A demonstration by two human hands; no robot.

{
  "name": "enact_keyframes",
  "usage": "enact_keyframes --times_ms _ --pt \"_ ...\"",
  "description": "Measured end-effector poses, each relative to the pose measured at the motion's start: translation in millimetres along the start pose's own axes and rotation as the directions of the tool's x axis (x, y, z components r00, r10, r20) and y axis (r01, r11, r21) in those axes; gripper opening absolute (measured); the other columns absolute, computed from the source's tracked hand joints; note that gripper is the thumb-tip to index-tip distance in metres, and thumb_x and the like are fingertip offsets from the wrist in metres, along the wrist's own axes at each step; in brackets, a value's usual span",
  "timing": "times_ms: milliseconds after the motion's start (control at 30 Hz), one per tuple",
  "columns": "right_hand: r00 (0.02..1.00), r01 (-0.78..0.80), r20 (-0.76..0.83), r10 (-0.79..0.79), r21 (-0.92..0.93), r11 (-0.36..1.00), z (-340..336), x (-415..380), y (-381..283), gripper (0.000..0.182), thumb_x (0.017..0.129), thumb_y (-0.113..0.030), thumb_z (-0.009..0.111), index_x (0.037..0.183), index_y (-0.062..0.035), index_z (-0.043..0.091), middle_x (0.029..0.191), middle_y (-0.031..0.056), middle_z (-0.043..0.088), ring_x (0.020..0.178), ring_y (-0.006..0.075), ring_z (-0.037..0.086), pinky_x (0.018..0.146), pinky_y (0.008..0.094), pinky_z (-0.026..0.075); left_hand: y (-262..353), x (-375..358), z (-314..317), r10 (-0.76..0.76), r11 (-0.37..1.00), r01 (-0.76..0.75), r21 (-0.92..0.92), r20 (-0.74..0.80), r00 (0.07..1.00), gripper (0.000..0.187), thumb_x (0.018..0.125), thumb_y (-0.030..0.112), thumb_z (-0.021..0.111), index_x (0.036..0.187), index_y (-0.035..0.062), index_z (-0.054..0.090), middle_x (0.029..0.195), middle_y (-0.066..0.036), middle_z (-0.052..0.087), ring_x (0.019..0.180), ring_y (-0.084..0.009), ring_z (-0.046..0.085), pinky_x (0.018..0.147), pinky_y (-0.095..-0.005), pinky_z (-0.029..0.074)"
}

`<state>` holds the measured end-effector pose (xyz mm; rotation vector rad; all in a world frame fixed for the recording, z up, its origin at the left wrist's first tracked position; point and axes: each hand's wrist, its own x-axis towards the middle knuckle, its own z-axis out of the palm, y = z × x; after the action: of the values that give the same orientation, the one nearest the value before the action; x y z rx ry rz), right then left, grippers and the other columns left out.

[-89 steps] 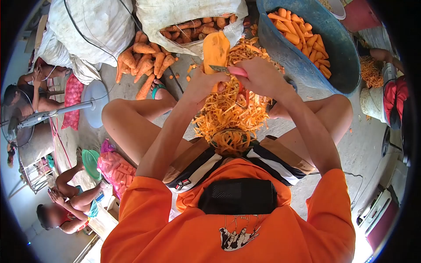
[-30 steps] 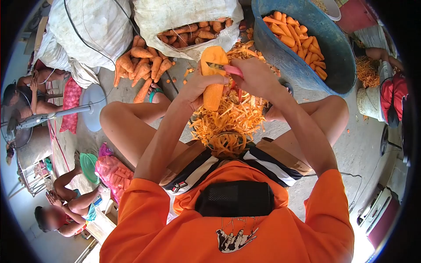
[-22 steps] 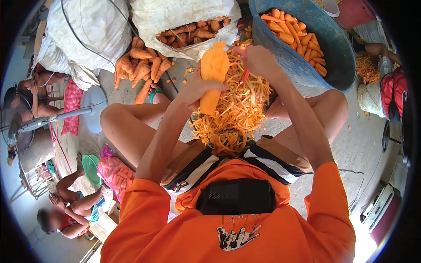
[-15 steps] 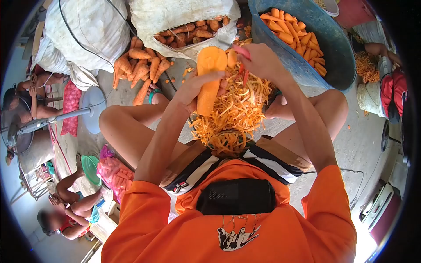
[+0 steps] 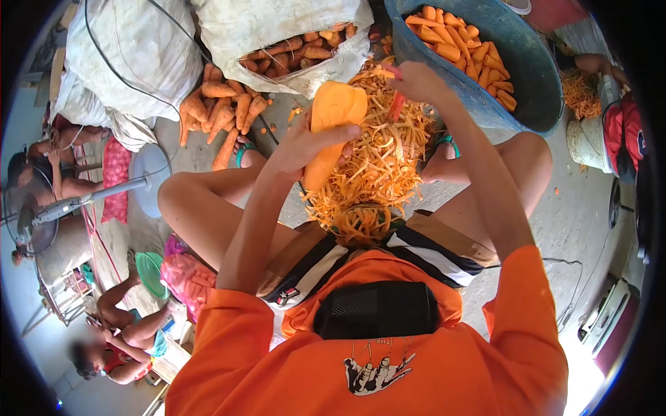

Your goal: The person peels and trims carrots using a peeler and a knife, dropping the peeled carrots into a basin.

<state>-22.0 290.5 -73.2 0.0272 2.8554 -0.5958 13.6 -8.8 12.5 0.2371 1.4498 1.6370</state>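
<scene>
I noted solid orange on the carrot (image 5: 338, 107) in the left fingers (image 5: 336, 136) and pink on the handle (image 5: 393, 71) in the right fingers (image 5: 411, 78). Beyond the right fingers, the tub (image 5: 472, 111) was blue; below both, the shorts (image 5: 433, 255) carried brown, black and white panels.

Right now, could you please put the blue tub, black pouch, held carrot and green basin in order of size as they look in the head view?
Largest: blue tub
Next: black pouch and held carrot, too alike to rank
Smallest: green basin, which also lies farther from the camera than the carrot
</scene>
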Motion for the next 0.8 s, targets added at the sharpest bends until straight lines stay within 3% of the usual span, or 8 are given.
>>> enact_keyframes --times_ms 67,200,233,267,367,533,567,800 --pt "0.997 -0.044 0.064 0.040 0.062 0.997 -26 -2 -6 0.041 0.093 -0.039 0.070 0.092 0.0022 0.068 0.082 0.0220 0.070 0.081 0.0394 0.070 0.072 0.0482 0.052 -1 -1 0 0.082 0.982 -0.115 -0.152 -0.208 0.975 0.058 0.091 0.031 0.078 0.136 0.0061 0.051 0.110 -0.009 0.068 0.087 -0.0170 0.068 0.076 -0.0311 0.057" --pt "0.999 0.017 -0.048 -0.012 0.119 0.993 -33 -20 -24 0.041 0.093 -0.038 0.070 0.093 0.0033 0.067 0.080 0.0222 0.069 0.077 0.0394 0.069 0.071 0.0483 0.051 12 3 -9 0.087 0.913 -0.208 -0.350 -0.331 0.940 0.067 0.087 0.024 0.083 0.141 0.0052 0.047 0.111 -0.009 0.068 0.095 -0.0168 0.068 0.082 -0.0313 0.057" --pt "0.998 0.042 -0.044 -0.036 0.161 0.986 -36 -25 -32 0.040 0.093 -0.037 0.069 0.095 0.0030 0.068 0.079 0.0218 0.069 0.076 0.0388 0.069 0.070 0.0477 0.051 8 5 -11 0.310 0.936 -0.350 -0.046 -0.369 0.876 0.067 0.084 0.018 0.085 0.139 0.0050 0.049 0.115 -0.007 0.066 0.101 -0.0150 0.065 0.086 -0.0308 0.057" --pt "0.997 0.065 -0.041 -0.058 0.202 0.977 -39 -31 -39 0.038 0.094 -0.035 0.069 0.097 0.0027 0.068 0.078 0.0215 0.068 0.074 0.0382 0.069 0.069 0.0471 0.051 2 8 -13 0.523 0.851 -0.456 0.261 -0.331 0.786 0.067 0.081 0.011 0.087 0.137 0.0048 0.050 0.119 -0.005 0.063 0.108 -0.0133 0.063 0.090 -0.0302 0.056" --pt "0.980 0.199 -0.073 -0.186 0.262 0.944 -49 -43 -64 0.033 0.096 -0.031 0.068 0.097 0.0013 0.065 0.079 0.0199 0.065 0.071 0.0358 0.064 0.067 0.0423 0.049 -5 11 -15 0.497 0.864 -0.397 0.311 -0.391 0.775 0.066 0.078 0.009 0.089 0.133 0.0030 0.053 0.115 -0.004 0.065 0.098 -0.0123 0.065 0.087 -0.0293 0.056" --pt "0.914 0.404 -0.166 -0.369 0.316 0.858 -44 -59 -100 0.029 0.095 -0.026 0.069 0.102 0.0023 0.067 0.081 0.0225 0.066 0.072 0.0397 0.064 0.068 0.0440 0.050 -11 22 -13 0.502 0.865 -0.411 0.289 -0.498 0.707 0.055 0.075 0.009 0.088 0.122 0.0004 0.060 0.106 -0.004 0.068 0.088 -0.0118 0.067 0.082 -0.0281 0.056" --pt "0.898 0.439 -0.176 -0.403 0.333 0.834 -42 -60 -105 0.029 0.094 -0.025 0.069 0.103 0.0023 0.068 0.081 0.0235 0.067 0.073 0.0406 0.064 0.068 0.0448 0.050 -19 25 -16 0.526 0.850 -0.387 0.358 -0.521 0.672 0.051 0.075 0.007 0.086 0.119 0.0001 0.062 0.104 -0.005 0.069 0.087 -0.0113 0.068 0.081 -0.0278 0.056" --pt "0.893 0.437 -0.231 -0.385 0.245 0.865 -26 -62 -119 0.024 0.093 -0.022 0.067 0.101 0.0012 0.070 0.079 0.0235 0.067 0.074 0.0414 0.067 0.070 0.0472 0.052 -23 30 -7 0.621 0.782 -0.410 0.468 -0.541 0.567 0.042 0.075 0.002 0.076 0.115 -0.0002 0.064 0.101 -0.004 0.072 0.087 -0.0105 0.068 0.079 -0.0272 0.055"
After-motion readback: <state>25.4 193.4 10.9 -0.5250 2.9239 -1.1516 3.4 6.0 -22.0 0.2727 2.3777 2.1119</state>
